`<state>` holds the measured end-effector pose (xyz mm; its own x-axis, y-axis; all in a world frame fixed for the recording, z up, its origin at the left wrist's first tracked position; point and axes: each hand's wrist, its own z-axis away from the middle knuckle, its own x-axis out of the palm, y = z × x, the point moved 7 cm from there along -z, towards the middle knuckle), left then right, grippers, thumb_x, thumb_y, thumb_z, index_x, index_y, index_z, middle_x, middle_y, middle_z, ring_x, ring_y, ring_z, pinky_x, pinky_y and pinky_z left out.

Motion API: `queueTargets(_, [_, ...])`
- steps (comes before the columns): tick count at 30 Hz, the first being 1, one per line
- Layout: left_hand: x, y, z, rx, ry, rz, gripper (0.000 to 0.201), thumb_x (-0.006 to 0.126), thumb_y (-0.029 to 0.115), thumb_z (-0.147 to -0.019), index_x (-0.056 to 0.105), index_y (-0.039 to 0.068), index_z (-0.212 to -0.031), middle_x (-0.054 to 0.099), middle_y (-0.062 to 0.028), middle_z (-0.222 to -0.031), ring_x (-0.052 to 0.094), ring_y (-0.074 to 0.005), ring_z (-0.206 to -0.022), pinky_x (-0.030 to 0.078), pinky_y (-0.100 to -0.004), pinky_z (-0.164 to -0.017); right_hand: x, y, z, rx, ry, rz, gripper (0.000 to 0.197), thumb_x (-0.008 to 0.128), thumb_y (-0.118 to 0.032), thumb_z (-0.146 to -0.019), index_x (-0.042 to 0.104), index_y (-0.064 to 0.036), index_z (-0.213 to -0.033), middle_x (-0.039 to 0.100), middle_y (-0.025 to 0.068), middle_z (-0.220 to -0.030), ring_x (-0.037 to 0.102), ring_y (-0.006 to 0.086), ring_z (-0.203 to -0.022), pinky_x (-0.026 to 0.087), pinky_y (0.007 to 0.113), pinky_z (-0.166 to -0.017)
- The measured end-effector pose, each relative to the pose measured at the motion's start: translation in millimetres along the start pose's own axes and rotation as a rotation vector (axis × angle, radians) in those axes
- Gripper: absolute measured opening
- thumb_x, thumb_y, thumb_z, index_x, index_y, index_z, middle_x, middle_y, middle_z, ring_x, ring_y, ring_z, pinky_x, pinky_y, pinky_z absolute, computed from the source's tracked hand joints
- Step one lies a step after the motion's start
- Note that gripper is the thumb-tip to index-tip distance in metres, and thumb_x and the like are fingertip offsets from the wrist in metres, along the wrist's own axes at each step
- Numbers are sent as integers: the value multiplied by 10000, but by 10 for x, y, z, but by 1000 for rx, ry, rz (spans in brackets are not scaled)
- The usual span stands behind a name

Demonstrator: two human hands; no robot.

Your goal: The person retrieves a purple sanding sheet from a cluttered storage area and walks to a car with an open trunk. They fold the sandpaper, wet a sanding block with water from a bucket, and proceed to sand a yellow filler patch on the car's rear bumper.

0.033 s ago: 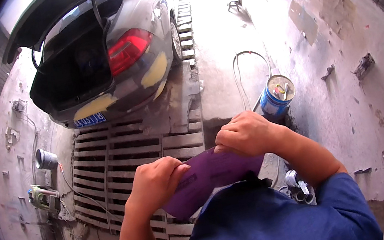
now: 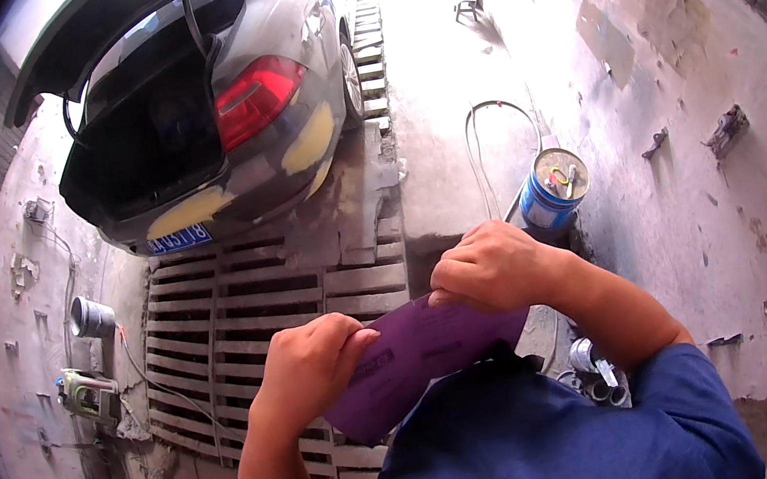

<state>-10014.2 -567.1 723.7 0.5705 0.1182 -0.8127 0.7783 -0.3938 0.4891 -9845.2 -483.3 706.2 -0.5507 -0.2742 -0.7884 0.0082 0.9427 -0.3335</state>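
A purple sheet of sandpaper (image 2: 414,361) with faint dark print hangs in front of my chest, its top edge between my two hands. Thumb and fingers of my left hand (image 2: 318,360) pinch the upper left part of that edge. Further right, my right hand (image 2: 492,267) has its fingers curled over the same edge. The sheet bows a little, and its lower right part lies close to my blue shirt. Beyond my hands stands a grey car (image 2: 262,179) with its boot open and yellow filler patches (image 2: 311,140) on the rear bumper.
A slatted floor grate (image 2: 263,305) lies between me and the car. To the right, a blue bucket (image 2: 553,191) with small items on top stands near a looped hose (image 2: 474,158). Along the left wall are a metal can (image 2: 92,317) and a green-and-white machine (image 2: 88,395).
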Motion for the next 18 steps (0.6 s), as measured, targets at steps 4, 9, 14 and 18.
queueTargets(4, [-15, 10, 45, -21, 0, 34, 161, 693, 172, -881, 628, 39, -819, 648, -113, -717, 648, -296, -621, 500, -368, -540, 16, -23, 12, -20, 11, -44, 220, 713, -212, -855, 558, -79, -774, 557, 58, -634, 598, 271, -559, 479, 368, -493])
queueTargets(9, [-156, -115, 155, -208, 80, 62, 143, 673, 146, -896, 639, 18, -843, 648, -136, -729, 654, -287, -623, 504, -344, -554, -53, 58, 79, 69, 59, 23, 211, 715, -216, -853, 569, -84, -775, 577, 81, -648, 608, 288, -573, 481, 390, -497])
queueTargets(14, [-155, -161, 41, -238, 60, 108, 152, 639, 145, -928, 646, 3, -876, 646, -153, -746, 636, -286, -636, 500, -327, -613, -94, 115, -173, 146, -37, 3, 214, 679, -240, -888, 555, -70, -846, 603, 123, -679, 601, 343, -586, 481, 421, -529])
queueTargets(18, [-189, -285, 26, -295, 74, 130, 178, 632, 164, -946, 649, -2, -886, 638, -116, -717, 602, -194, -611, 481, -292, -607, -11, 352, 20, 368, -143, -256, 439, 706, -392, -856, 578, -44, -1091, 671, 192, -900, 664, 356, -857, 524, 419, -727])
